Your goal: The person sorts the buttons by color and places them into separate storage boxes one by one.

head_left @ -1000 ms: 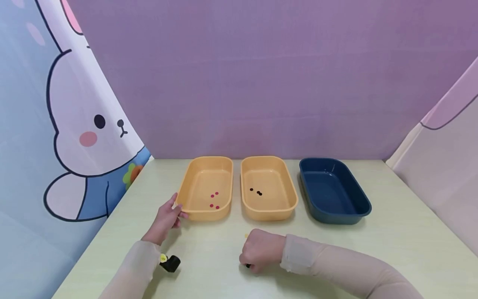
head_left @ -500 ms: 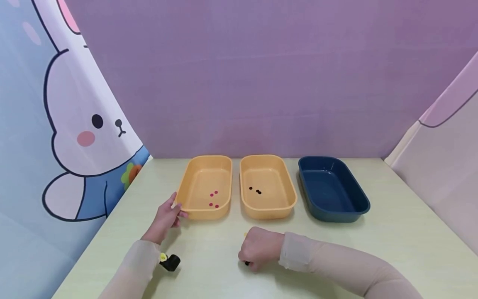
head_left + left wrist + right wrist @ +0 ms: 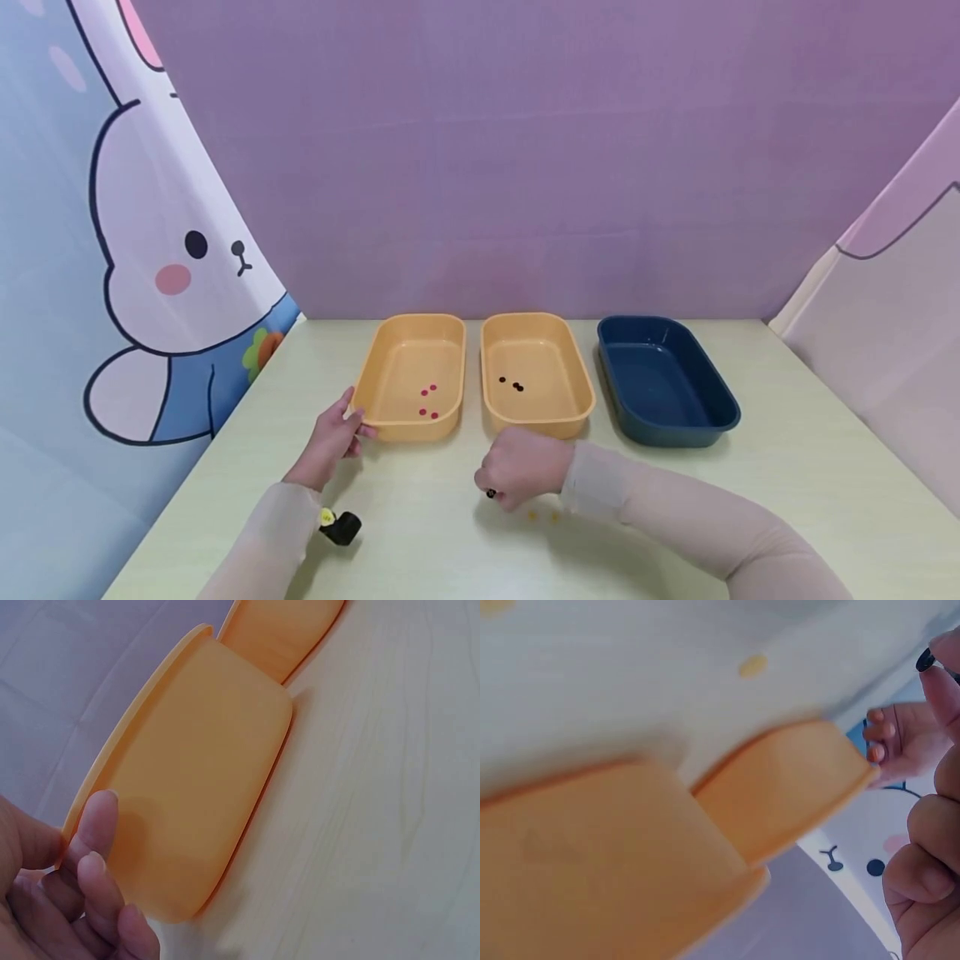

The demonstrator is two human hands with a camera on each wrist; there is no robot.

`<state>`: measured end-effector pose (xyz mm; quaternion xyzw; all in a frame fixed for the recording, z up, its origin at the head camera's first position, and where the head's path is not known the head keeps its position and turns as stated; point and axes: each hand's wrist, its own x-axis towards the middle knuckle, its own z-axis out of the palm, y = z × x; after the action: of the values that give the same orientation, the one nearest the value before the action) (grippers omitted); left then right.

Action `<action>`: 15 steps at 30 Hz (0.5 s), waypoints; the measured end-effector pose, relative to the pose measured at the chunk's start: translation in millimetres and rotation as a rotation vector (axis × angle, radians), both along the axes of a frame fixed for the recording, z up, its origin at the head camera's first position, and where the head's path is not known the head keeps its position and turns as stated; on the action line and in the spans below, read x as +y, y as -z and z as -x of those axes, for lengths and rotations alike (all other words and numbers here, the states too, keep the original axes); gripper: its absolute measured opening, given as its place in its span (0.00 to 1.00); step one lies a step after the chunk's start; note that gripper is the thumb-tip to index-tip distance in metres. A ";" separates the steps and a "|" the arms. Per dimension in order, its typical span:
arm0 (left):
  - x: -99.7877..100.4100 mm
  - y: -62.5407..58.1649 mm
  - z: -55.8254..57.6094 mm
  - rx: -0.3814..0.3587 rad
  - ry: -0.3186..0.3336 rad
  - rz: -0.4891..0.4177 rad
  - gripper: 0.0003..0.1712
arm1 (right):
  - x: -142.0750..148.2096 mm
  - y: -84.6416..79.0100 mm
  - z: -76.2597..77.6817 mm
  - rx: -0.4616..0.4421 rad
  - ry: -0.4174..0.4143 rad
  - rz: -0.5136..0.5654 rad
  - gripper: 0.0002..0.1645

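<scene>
Pinching a black button above the bench, head view: our right hand, before the middle tray. Left wrist: our left hand, clamped on the left tray; a tug could shift it. Right wrist: slim fingertip hold; button may slip.

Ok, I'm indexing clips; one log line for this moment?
left hand: grips left tray; right hand: pinches black disc; left tray: pink discs; middle tray: black discs; table: yellow discs
</scene>
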<state>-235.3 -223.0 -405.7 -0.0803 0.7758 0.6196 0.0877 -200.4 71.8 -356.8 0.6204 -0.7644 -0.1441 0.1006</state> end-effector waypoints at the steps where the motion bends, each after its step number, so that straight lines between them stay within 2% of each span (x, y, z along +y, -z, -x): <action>1: 0.3 -0.2 0.1 -0.002 0.000 -0.001 0.34 | 0.1 -2.1 0.6 0.003 0.009 0.004 0.13; 5: 0.9 -0.5 0.4 -0.001 0.002 -0.010 0.34 | 0.6 -10.6 2.6 0.002 0.033 0.012 0.13; 15: 0.4 -1.5 -3.4 0.010 -0.004 -0.042 0.35 | -0.5 -29.2 9.7 0.074 0.002 0.056 0.12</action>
<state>-231.9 -222.7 -404.2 -0.0769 0.7630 0.6362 0.0842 -210.1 71.3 -327.7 0.6108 -0.7645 -0.1455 0.1462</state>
